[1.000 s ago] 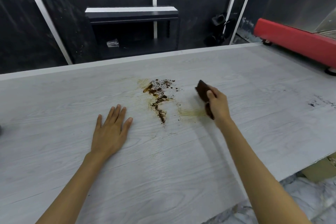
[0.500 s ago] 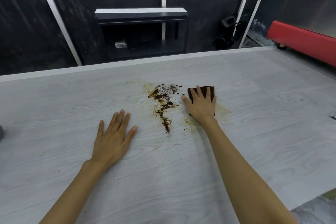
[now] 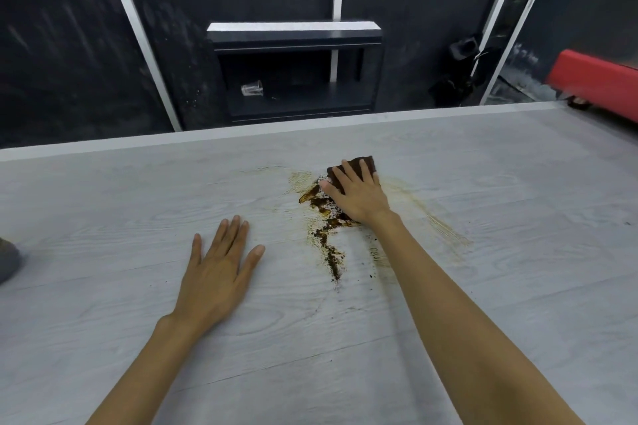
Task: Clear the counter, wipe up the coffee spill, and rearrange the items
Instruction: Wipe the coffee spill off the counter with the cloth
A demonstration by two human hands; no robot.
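Observation:
A dark brown coffee spill (image 3: 326, 235) with grounds streaks the pale wood-grain counter (image 3: 448, 304) near its middle. My right hand (image 3: 359, 195) presses flat on a dark brown cloth (image 3: 362, 164) lying over the spill's upper right part; only the cloth's far edge shows past my fingers. Faint yellowish smears (image 3: 438, 221) trail to the right of the cloth. My left hand (image 3: 219, 272) rests palm down on the counter, fingers spread, a little to the left of the spill and holding nothing.
A grey object (image 3: 7, 260) pokes in at the counter's left edge. A red machine base (image 3: 593, 79) stands at the far right. Beyond the counter's far edge is a dark shelf unit (image 3: 297, 72) with a clear plastic cup (image 3: 252, 89) lying in it.
My right hand flattened the cloth onto the counter and slid it left onto the top of the spill, leaving yellowish smears on the right. My left hand stayed put.

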